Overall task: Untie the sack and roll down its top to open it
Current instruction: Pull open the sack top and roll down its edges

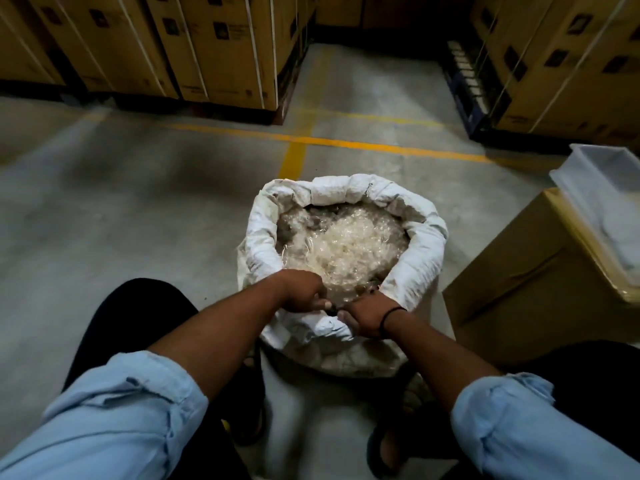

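A white woven sack (424, 244) stands on the concrete floor between my feet. Its mouth is wide open and its top is rolled down into a thick cuff all around. Inside lies a heap of pale, clear, stringy plastic pieces (346, 247). My left hand (303, 292) and my right hand (363, 315) sit close together on the near rim (308, 332), both with fingers curled around the rolled fabric. A dark band circles my right wrist. No tie or string is visible.
A brown cardboard box (526, 282) stands right of the sack, with a clear plastic tray (602, 202) on it. Stacked strapped cartons on pallets (221, 50) line the back and the right (568, 64). Yellow floor lines (294, 157) run ahead.
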A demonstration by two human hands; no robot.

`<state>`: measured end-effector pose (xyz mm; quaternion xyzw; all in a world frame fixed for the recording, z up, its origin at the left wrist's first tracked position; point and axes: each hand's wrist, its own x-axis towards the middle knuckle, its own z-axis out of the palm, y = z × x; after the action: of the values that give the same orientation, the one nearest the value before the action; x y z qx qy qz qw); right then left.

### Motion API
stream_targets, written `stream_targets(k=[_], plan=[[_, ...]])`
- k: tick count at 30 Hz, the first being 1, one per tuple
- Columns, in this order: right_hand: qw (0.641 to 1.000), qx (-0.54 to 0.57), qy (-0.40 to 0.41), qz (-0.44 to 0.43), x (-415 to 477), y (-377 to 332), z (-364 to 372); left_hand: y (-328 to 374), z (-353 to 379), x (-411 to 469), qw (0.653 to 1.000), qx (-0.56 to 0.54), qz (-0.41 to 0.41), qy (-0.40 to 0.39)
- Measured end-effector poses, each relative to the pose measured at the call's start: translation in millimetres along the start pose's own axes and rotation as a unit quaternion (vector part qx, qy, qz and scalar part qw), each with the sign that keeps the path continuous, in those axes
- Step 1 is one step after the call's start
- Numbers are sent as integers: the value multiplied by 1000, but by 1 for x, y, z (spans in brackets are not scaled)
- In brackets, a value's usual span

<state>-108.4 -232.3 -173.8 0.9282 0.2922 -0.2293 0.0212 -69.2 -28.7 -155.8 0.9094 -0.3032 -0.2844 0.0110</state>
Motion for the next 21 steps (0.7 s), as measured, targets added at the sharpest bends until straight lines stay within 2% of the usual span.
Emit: stream_targets(k=[3, 7, 9, 13, 16, 18, 21], plan=[[998, 24, -35, 50, -17, 0, -3, 1, -8, -17, 999, -35, -24, 8], [992, 80, -66, 74, -32, -9, -23, 2, -17, -34, 998, -23, -55, -31], [989, 100, -67, 82, -37, -10, -28, 2, -21, -40, 997, -28, -70, -25], [988, 115, -40, 91, -42, -9, -33, 7, -21, -45, 996, -36, -73, -27], [995, 55, -9, 87, -39, -12, -45, 9, -30, -44, 997, -6, -66, -36], [996, 2, 24, 85, -34, -12, -58, 11, -45, -43, 998, 34, -60, -5], [992, -17, 88, 88, -30, -6, -81, 12, -66, -37, 988, 107, -68, 83]])
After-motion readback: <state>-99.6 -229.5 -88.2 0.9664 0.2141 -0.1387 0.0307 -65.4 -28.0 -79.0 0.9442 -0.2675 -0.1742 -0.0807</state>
